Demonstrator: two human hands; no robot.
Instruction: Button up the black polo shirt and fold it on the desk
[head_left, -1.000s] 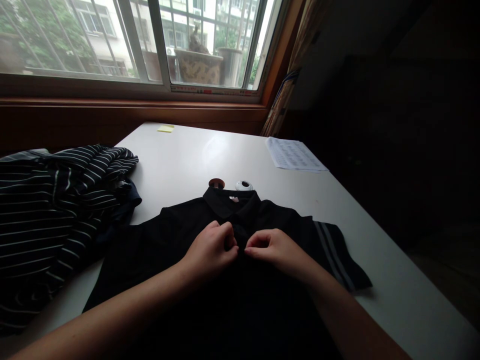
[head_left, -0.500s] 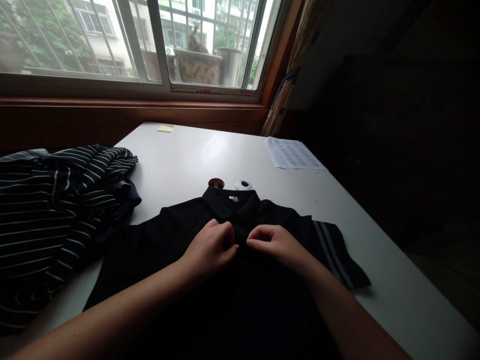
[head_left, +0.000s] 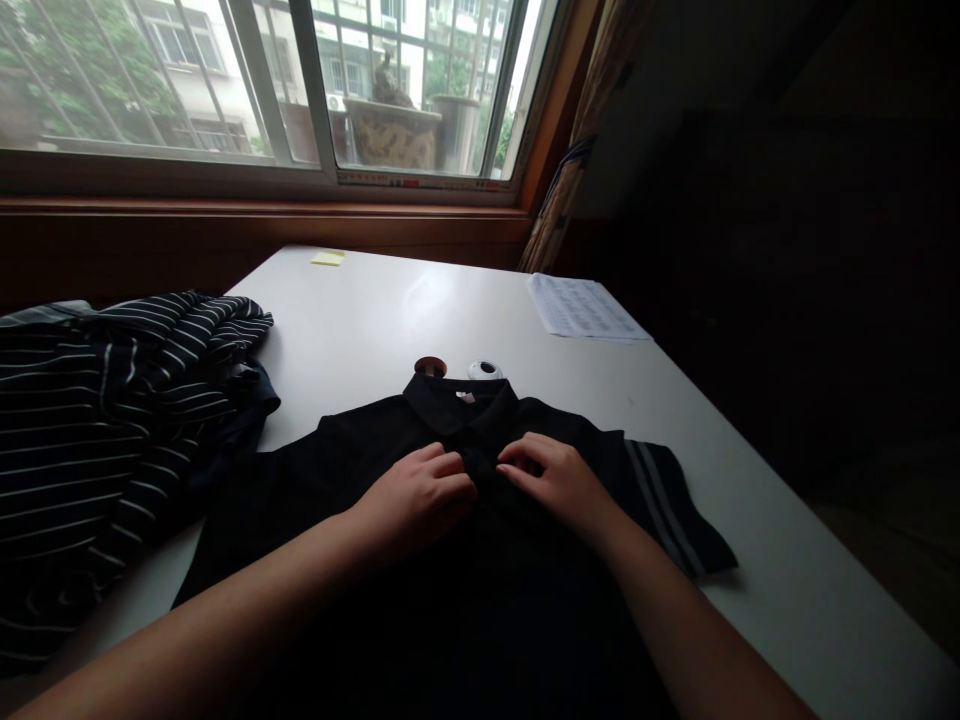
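A black polo shirt (head_left: 360, 430) lies spread out face up, its collar toward the window and two grey stripes on its right-hand sleeve. Just below the collar, my left hand (head_left: 424, 495) is closed with curled fingers on the shirt's front opening; the fingertips are hidden beneath the knuckles. Across the opening from it, my right hand (head_left: 551, 478) pinches the shirt front, thumb and fingertips close together. The dark cloth hides any button between the hands. A small pale label shows inside the collar.
Left of the shirt, a heap of striped dark clothing (head_left: 97, 430) lies on the white table (head_left: 360, 320). Beyond the collar are a brown round object (head_left: 430, 366) and a white round object (head_left: 485, 370). Printed papers (head_left: 589, 307) and a yellow sticky note (head_left: 328, 258) lie farther back.
My left hand has rolled over, so its knuckles now face up and its thumb is hidden. My right hand has shifted slightly upward toward the collar. The shirt stays in place.
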